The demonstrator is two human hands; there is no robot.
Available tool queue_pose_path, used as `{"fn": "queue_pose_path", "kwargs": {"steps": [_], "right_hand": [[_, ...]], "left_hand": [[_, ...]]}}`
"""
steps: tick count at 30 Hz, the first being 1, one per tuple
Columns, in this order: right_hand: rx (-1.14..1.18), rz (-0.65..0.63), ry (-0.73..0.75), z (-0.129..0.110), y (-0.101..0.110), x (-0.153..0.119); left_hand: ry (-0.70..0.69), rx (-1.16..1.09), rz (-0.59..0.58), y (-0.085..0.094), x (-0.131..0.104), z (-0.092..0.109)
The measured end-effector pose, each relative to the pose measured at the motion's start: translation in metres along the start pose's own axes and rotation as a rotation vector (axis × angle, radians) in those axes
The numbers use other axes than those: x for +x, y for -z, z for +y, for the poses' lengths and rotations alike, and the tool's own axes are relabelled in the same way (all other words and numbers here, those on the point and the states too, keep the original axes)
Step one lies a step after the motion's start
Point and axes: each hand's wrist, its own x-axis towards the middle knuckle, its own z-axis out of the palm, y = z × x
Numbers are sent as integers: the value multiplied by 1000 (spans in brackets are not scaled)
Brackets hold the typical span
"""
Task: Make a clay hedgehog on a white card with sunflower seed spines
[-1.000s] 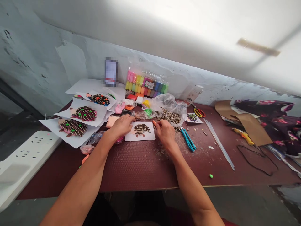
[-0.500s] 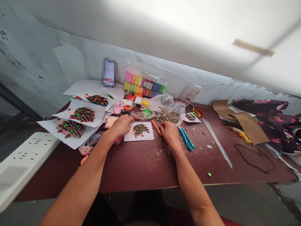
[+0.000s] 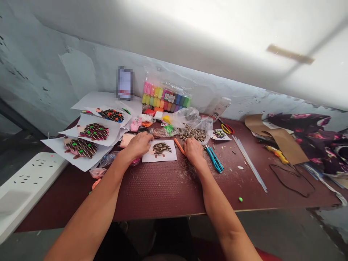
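A small white card (image 3: 170,155) with a hedgehog figure covered in striped seeds (image 3: 161,148) lies between my hands. My left hand (image 3: 140,145) rests at the card's left edge, fingers bent; whether it holds anything is hidden. To the card's right, my right hand (image 3: 193,149) is beside an orange stick-like tool (image 3: 179,146), just below a heap of seeds (image 3: 193,133) on clear plastic. Its fingertips are hidden, so I cannot tell what they hold. A teal cutter (image 3: 214,158) lies right of my right hand.
Finished-looking hedgehog sheets (image 3: 94,132) overlap at the left, near a white power strip (image 3: 35,174). Coloured clay packs (image 3: 166,98) lean on the wall. Scissors (image 3: 227,128), clear glue sticks (image 3: 249,163), a yellow glue gun (image 3: 277,154) and its cord are at the right.
The view has shifted slightly, moving everything a little to the left. My right hand's fingers look more drawn in beside the orange tool; my left hand stays at the card.
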Motion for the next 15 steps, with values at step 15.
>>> {"fn": "queue_pose_path", "kwargs": {"steps": [15], "right_hand": [[1119,25,184,-7,-8,-8]], "left_hand": [[-13,6,-29,4,0,0]]}}
